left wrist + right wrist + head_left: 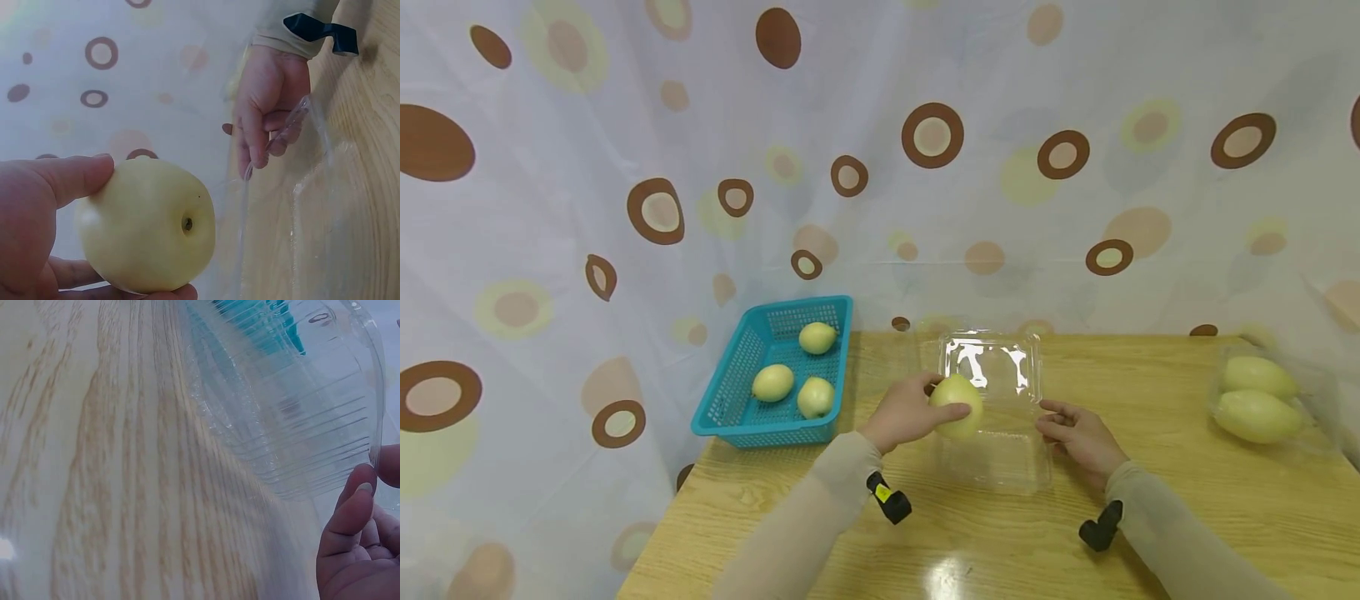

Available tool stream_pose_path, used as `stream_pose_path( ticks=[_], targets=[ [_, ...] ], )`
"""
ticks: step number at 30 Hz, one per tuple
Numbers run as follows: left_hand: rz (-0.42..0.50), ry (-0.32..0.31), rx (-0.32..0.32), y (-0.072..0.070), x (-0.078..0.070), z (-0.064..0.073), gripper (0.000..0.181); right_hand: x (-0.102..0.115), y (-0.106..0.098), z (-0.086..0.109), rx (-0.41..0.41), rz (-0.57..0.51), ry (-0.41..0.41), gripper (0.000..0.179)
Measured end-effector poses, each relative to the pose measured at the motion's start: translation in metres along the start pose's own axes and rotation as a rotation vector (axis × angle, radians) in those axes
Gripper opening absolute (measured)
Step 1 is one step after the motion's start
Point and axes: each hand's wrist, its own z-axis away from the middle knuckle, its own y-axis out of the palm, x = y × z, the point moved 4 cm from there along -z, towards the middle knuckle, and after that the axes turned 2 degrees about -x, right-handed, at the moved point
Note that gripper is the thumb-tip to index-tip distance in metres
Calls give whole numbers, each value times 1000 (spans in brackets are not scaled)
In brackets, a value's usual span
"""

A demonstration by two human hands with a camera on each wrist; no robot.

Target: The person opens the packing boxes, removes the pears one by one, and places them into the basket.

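Observation:
In the head view my left hand (pixel 913 410) holds a pale yellow pear (pixel 957 407), thumb on one side and fingers on the other. The left wrist view shows the pear (pixel 150 225) close up, with a dark dimple facing the camera. Below and beside it lies a clear plastic clamshell box (pixel 992 458), its lid (pixel 988 362) folded back toward the wall. My right hand (pixel 1082 437) is at the box's right side. In the right wrist view the thumb and a finger of that hand (pixel 362 531) pinch the rim of the clear box (pixel 300 425).
A blue plastic basket (pixel 760 433) with three pears, one a front pear (pixel 816 397), stands at the left on the wooden table (pixel 1120 375). At the far right, another clear box holds two pale yellow fruits (pixel 1258 417). A spotted curtain (pixel 880 100) hangs behind the table.

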Motion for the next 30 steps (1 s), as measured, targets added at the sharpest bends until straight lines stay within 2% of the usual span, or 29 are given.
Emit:
stream_pose_path(
  ticks=[6,15,19,24,30],
  targets=[
    [-1,11,-39,-31,-1,2,71,0,0,1,-4,-9,4,65],
    [-85,0,-114,-72,3,8,71,0,0,0,-8,-17,10,65],
    [-97,-26,-149,-83,11,9,74,-1,-1,1,-13,-18,20,65],
    [-75,-55,-165,-95,22,13,75,2,-1,3,-9,-37,22,65],
    [-102,-103,-183,-112,34,19,73,2,-1,3,-7,-40,23,65]
  ],
)
